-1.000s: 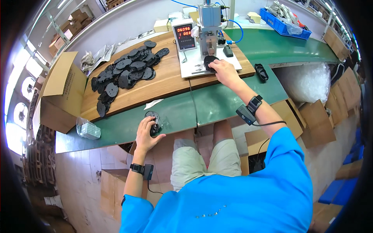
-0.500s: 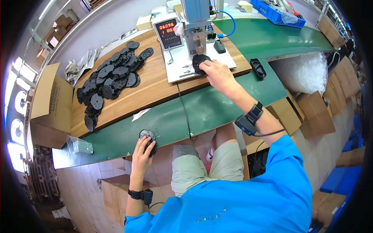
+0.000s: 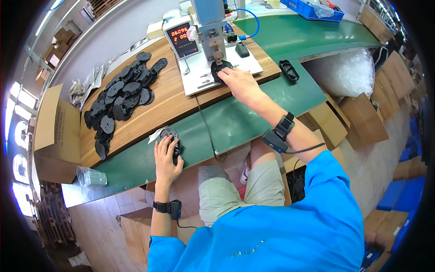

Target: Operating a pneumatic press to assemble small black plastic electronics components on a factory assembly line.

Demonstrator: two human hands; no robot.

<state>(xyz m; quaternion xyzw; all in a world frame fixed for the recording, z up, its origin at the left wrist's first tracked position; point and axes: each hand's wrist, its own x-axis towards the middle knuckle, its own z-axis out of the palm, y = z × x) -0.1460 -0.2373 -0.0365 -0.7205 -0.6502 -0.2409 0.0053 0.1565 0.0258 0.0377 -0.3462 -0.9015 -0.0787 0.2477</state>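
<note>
My right hand pinches the near edge of a black plastic plate on the white base of a bench press. The press's metal tip stands right over that plate; whether it touches I cannot tell. At the front of the green table, my left hand has its fingers curled over a rounded black plastic piece, thumb at its near side. My palm and fingers hide part of that piece. Beyond my left hand, a heap of flat black plastic plates lies on the wooden board.
A control box with a red display stands beside the press. A black shell-like part lies right of the board. An open carton and a clear plastic-wrapped block sit at the left. A cable crosses the table front.
My left hand has moved farther onto the table with the black piece. My right hand stays at the plate under the press. The display's reading has changed, and the whole view has shifted slightly.
</note>
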